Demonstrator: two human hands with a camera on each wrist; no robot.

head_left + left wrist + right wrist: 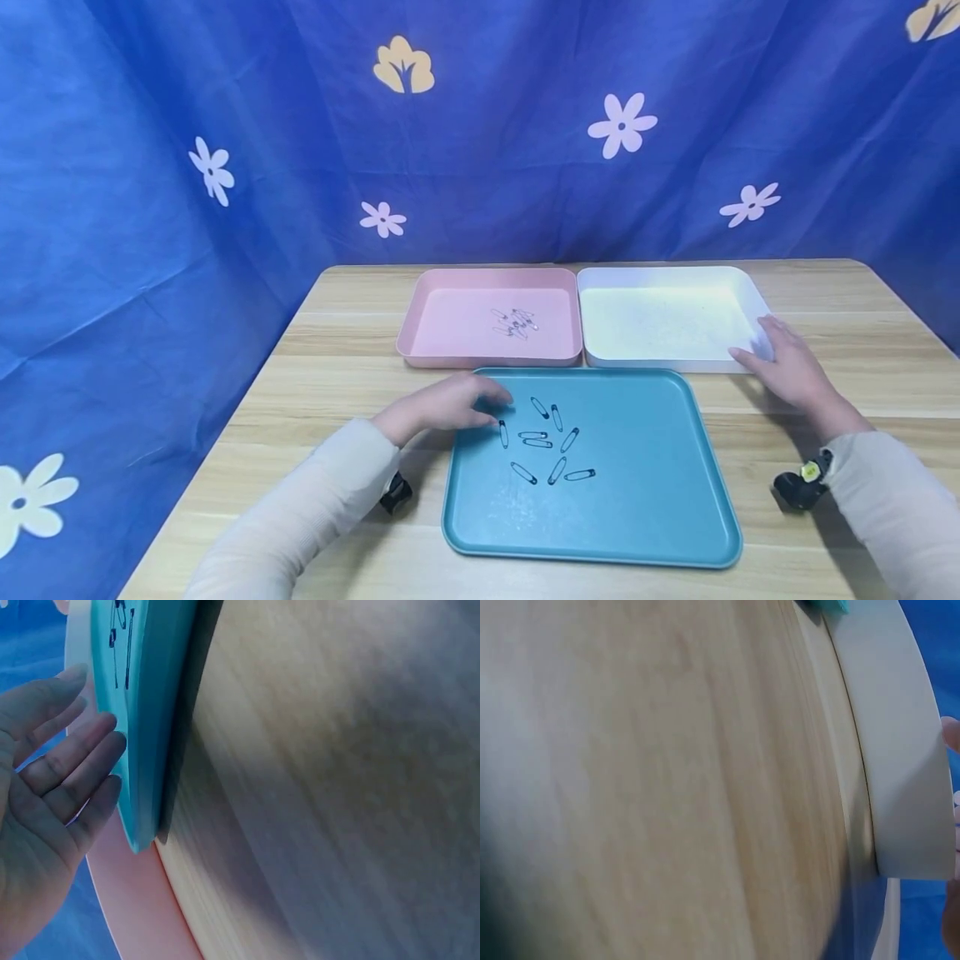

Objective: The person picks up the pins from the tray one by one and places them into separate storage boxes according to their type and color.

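Observation:
A teal tray point(637, 517) lies at the table's front middle with several black safety pins point(546, 442) scattered in its far left part. My left hand point(450, 407) rests at the tray's far left corner. Its fingers point(71, 761) are straight and touch the teal rim point(150, 712), holding nothing. Behind it, a pink tray point(450, 287) holds several silver safety pins point(514, 322). My right hand point(783, 367) lies relaxed against the front right corner of an empty white tray point(738, 283). Only a fingertip point(951, 735) shows beside the white wall point(900, 750) in the right wrist view.
The wooden table point(337, 350) has bare strips left and right of the trays. The pink and white trays stand side by side, touching the teal tray's far edge. A blue flowered cloth point(480, 125) hangs behind and to the left.

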